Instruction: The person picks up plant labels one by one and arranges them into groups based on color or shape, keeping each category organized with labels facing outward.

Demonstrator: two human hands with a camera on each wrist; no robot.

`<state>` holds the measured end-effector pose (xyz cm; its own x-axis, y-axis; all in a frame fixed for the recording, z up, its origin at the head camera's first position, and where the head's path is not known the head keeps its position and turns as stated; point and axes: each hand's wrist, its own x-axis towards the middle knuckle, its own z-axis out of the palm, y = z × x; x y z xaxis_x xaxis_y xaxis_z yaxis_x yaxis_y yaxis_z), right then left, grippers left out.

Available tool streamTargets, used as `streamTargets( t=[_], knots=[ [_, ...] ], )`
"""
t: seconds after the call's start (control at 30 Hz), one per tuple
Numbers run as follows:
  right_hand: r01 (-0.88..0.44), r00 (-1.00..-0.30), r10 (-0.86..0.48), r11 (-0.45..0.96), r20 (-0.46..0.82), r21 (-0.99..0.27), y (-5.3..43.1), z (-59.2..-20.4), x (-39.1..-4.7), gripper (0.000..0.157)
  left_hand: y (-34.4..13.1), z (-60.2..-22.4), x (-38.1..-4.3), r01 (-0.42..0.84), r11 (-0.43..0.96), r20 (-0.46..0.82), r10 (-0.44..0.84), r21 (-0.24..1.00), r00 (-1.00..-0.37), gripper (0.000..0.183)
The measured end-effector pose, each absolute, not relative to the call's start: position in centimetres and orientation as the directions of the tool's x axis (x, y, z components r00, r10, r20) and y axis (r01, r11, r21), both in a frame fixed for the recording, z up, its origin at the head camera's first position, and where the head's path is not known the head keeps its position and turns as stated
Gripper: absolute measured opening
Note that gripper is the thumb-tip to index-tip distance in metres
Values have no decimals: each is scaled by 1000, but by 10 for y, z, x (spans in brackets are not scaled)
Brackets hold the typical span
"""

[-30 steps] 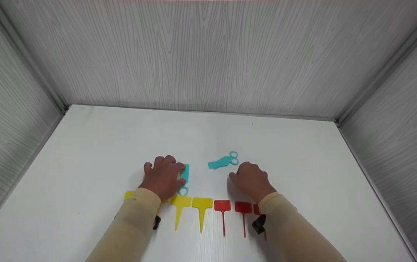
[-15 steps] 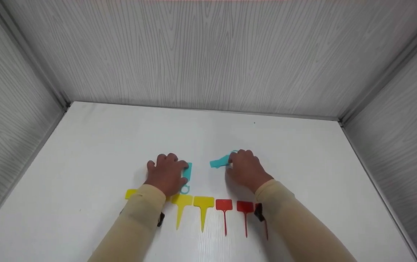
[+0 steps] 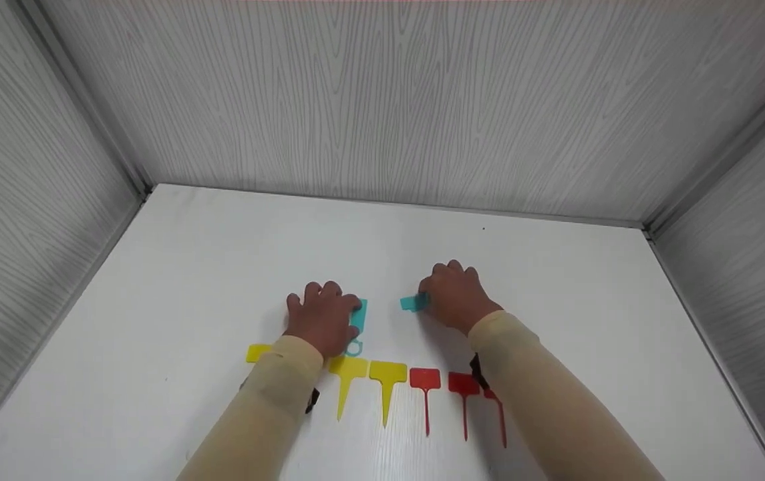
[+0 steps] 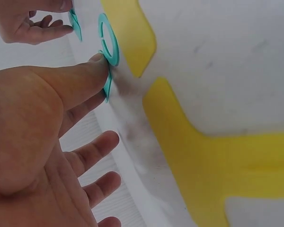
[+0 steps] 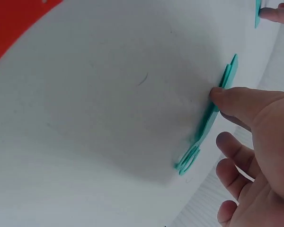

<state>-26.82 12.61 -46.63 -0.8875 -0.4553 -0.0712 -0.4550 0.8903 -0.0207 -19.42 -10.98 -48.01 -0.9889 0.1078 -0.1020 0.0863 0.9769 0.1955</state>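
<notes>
My left hand (image 3: 321, 321) is low over the white table, thumb and index finger on a teal ring-ended plant tag (image 3: 359, 317). In the left wrist view, the thumb presses near the tag's open ring (image 4: 114, 47), while the other fingers spread apart. My right hand (image 3: 457, 295) pinches a pair of overlapping teal tags (image 3: 410, 304) between thumb and index finger. From the right wrist, both layers (image 5: 231, 75) and their rings (image 5: 188, 161) show. In the head view that hand covers the ring ends.
Nearer the body, yellow T-shaped plant labels (image 3: 389, 372) and red ones (image 3: 425, 379) lie in a row. One yellow label (image 3: 256, 353) is partly under the left forearm, and a red one (image 3: 501, 407) is beside the right sleeve. Grey wood-grain panels (image 3: 382, 100) enclose the table (image 3: 235, 240).
My right hand has reached forward from beside the teal tag pair and taken hold of it, now covering its rings. The left hand stays on its tag. The head view has shifted slightly.
</notes>
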Motion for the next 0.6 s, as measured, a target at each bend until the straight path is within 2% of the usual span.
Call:
streamTargets(
  t=[0.27,0.6],
  knots=[
    [-407,-906,-407,913,-113,-27,126,-467,-266,42,-108,-480,-193,84,976,-122,110,201,-986,52],
    [-94,-960,-140,976,-242,-194,104,-459,-249,41,-108,-483,-195,79,976,-114,103,203,-988,53]
  ],
)
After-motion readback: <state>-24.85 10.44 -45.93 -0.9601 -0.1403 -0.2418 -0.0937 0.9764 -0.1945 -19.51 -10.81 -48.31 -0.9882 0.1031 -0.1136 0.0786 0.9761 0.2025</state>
